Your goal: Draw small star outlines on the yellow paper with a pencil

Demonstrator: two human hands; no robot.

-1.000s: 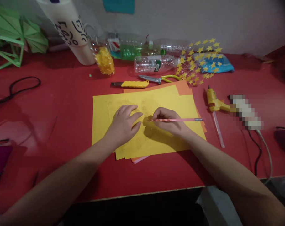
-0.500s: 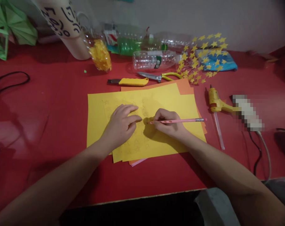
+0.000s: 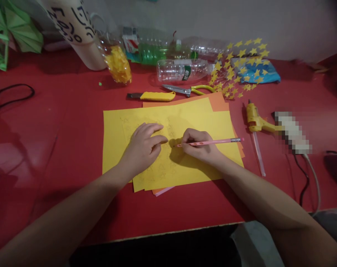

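A pink pencil [image 3: 210, 141] was pinched in the right hand [image 3: 198, 145], its tip laid on the top yellow paper sheet [image 3: 182, 122] at the centre of the red surface [image 3: 59, 126]. The sheet, marked with faint pencilled shapes, was pressed flat by the left hand [image 3: 142, 148], fingers spread. A yellow utility knife [image 3: 153, 96] and yellow-handled scissors [image 3: 186, 90] were seen at 12 o'clock of the sheets, a yellow glue gun [image 3: 254, 120] at 3 o'clock.
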